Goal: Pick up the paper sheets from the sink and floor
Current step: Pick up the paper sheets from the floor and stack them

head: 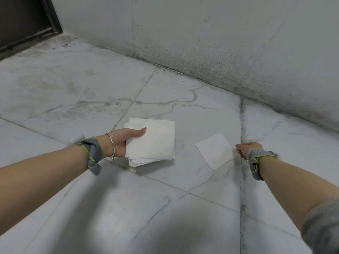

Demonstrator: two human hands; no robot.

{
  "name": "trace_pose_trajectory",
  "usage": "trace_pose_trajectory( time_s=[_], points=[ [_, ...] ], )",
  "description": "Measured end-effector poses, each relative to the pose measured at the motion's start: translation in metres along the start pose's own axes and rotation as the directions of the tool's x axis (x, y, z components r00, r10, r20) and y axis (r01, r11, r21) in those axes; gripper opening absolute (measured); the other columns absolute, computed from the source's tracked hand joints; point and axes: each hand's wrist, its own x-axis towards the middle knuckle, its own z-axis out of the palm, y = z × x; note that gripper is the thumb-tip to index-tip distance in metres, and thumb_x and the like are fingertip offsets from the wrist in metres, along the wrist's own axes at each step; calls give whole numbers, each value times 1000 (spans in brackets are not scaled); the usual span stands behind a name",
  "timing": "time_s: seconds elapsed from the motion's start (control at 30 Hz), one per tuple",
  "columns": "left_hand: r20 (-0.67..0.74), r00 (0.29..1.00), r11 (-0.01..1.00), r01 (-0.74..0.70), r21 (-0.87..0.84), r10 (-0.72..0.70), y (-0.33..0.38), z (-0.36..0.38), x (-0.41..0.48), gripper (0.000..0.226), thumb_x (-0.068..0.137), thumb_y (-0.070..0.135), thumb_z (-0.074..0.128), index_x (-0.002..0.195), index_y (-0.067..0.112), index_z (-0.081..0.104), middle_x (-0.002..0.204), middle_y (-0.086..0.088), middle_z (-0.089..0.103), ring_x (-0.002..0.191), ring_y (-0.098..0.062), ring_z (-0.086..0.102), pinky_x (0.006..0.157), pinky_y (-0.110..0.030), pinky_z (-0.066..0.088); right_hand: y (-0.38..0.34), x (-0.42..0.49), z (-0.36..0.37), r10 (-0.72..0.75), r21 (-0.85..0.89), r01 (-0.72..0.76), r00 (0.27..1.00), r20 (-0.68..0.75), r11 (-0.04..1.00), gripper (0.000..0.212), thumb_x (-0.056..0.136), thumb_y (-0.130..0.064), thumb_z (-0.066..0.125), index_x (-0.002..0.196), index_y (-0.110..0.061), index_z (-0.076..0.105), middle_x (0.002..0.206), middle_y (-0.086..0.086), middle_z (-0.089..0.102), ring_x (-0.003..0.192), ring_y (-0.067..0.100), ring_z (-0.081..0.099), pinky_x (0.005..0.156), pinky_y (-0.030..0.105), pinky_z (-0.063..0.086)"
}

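My left hand (pixel 123 141) holds a stack of white paper sheets (pixel 156 142) above the floor, thumb on top and fingers hidden underneath. A single white paper sheet (pixel 214 151) lies on the marble floor tiles to the right of the stack. My right hand (pixel 246 149) pinches the right edge of that single sheet, fingers curled at its corner. No sink is in view.
A grey marble tile floor (pixel 146 208) fills the view. A stained white wall (pixel 220 43) runs along the far side and right. A dark door frame (pixel 27 24) stands at the far left corner.
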Motion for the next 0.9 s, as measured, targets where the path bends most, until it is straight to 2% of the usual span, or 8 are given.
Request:
trace_pose_trajectory(
  time_s=[0.07,0.13,0.23,0.4,0.53,0.63,0.7,0.9],
  points=[
    [-1,1000,1000,16,-6,-16,-4,-1,4,15,94,16,51,97,9,64,79,-7,76,66,-19,73,61,-35,60,4,-1,2,-8,-115,7,1000,-3,993,31,91,-31,59,100,-3,67,100,11,67,95,30,62,92,34,43],
    [-4,1000,1000,27,-10,-28,-8,-3,9,15,94,17,51,98,9,64,80,-7,76,67,-20,73,63,-36,60,7,-3,6,-22,-173,21,1000,-7,985,53,86,-40,64,120,0,60,127,13,60,120,34,54,106,36,38],
    [-16,999,999,42,-10,-43,-12,-6,14,15,93,18,53,99,9,64,82,-7,76,69,-20,73,65,-38,59,9,-3,10,-24,-286,21,1000,-5,958,67,77,-53,68,117,0,60,125,14,61,119,35,53,103,37,40],
    [-30,999,999,45,-6,-45,-13,-5,22,15,92,18,54,96,8,64,80,-7,76,68,-19,73,65,-37,59,10,-6,14,-31,-410,47,999,44,911,53,80,-62,58,70,-11,67,111,13,65,113,34,55,99,34,41],
    [-22,998,999,53,3,-53,-14,-2,27,16,92,19,55,96,8,65,83,-8,75,69,-20,73,67,-37,59,10,-3,17,-36,-426,54,998,51,903,64,82,-62,54,101,-2,70,119,16,62,117,36,51,102,38,41],
    [-25,998,998,57,16,-57,-16,0,29,16,92,20,55,96,8,64,80,-8,75,68,-20,73,65,-38,59,9,-5,18,-42,-465,59,998,47,883,59,83,-61,54,91,-4,70,120,17,61,117,36,50,103,39,41],
    [-28,998,998,61,17,-60,-17,1,30,16,92,20,54,94,8,64,78,-8,75,66,-20,73,63,-37,59,8,-7,19,-35,-497,59,998,57,866,66,83,-64,51,101,-2,69,121,17,60,117,36,50,103,39,41],
    [-29,998,998,63,4,-63,-19,0,32,16,92,20,56,98,8,64,80,-8,76,68,-20,73,64,-38,60,10,-3,21,-31,-428,18,999,-23,904,94,68,-63,70,130,1,43,132,17,48,128,36,43,107,43,37]
  ],
)
